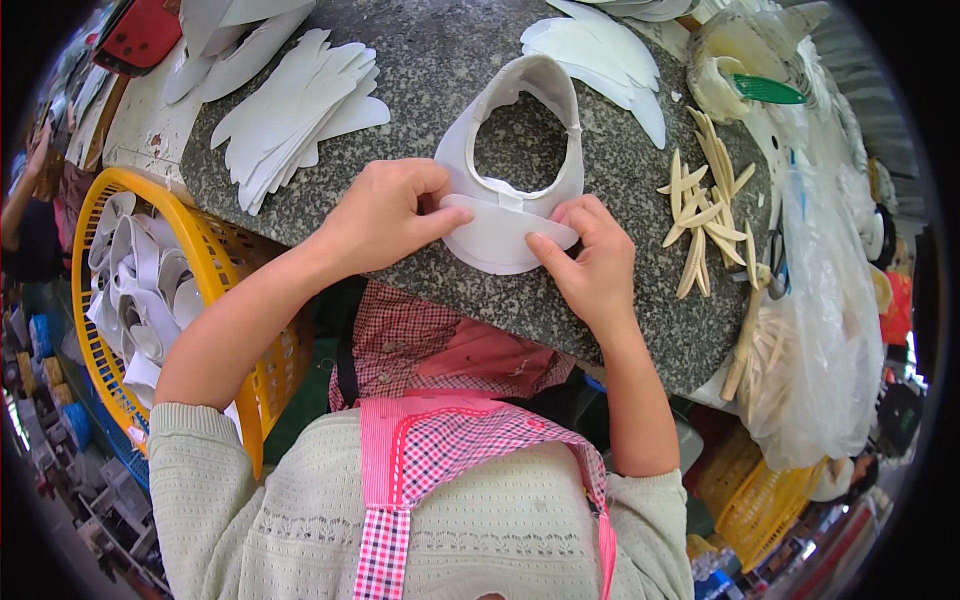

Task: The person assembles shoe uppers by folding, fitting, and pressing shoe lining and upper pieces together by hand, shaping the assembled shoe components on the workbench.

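A white shoe upper [459, 148] lies on the speckled stone tabletop [420, 110], its oval opening facing up. Across its near, rounded end sits a smooth white curved piece [497, 225], just below a small tab. My left hand [398, 208] pinches the left end of this piece between thumb and fingers. At the other end, my right hand [592, 250] grips it the same way, thumb on top and fingers folded at the upper's edge. Whether the curved piece is stuck down or only laid over the upper, I cannot tell.
Flat white cut pieces are fanned out in a left stack [300, 115] and a right stack [605, 62]. Cream strips [700, 215] lie at right, near a tub [722, 75] with a green-handled brush [768, 89]. A yellow basket [185, 225] holds white uppers; a plastic bag [830, 330] hangs right.
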A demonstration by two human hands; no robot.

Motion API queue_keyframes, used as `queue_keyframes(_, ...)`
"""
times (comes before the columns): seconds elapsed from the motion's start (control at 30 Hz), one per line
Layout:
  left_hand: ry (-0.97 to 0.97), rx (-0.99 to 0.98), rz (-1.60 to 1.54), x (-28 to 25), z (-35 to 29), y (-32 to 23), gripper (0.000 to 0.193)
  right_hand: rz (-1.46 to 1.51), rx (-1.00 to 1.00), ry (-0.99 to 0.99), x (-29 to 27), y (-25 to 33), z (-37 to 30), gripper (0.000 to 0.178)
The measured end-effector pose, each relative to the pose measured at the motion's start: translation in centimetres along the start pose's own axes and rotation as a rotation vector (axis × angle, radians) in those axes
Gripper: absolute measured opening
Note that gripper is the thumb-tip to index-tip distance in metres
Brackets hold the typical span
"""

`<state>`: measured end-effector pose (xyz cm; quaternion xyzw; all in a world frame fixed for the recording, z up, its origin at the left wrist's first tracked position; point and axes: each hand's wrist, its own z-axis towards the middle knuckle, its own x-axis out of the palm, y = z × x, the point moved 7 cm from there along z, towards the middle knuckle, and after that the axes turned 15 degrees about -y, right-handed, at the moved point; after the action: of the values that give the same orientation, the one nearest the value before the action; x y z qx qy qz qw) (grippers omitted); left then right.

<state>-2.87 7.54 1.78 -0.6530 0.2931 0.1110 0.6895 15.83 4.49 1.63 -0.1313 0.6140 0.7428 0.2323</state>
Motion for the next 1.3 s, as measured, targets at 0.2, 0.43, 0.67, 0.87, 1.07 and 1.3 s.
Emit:
queue_keyframes(0.2,-0.286,0.400,0.580,-1.6,1.7,-3.3,0.048,-0.488,-0.235,0.080,1.0,1.1,1.5,0.032)
queue_keyframes(0.43,-0.123,1.003,0.932,-0.6,2.5,-4.8,0.086,-0.773,-0.142,0.088,-0.8,-1.1,3.2,0.043)
queue_keyframes(0.67,0.137,1.005,0.715,0.3,2.5,-6.9,0.039,0.190,0.285,-0.101,-3.3,-3.6,-0.1,0.043)
queue_keyframes(0.87,0.088,0.941,0.483,-0.1,-1.6,-10.8,0.030,1.019,0.183,0.079,-3.5,5.1,-1.6,0.078)
queue_keyframes(1.07,-0.461,1.020,0.457,-3.9,-4.5,-14.2,0.034,0.990,0.189,-0.028,-5.5,3.0,-1.2,0.041)
queue_keyframes(1.3,0.764,-0.002,-1.207,2.5,-3.6,-8.5,0.091,1.125,0.109,0.275,-3.7,2.8,-1.5,0.037)
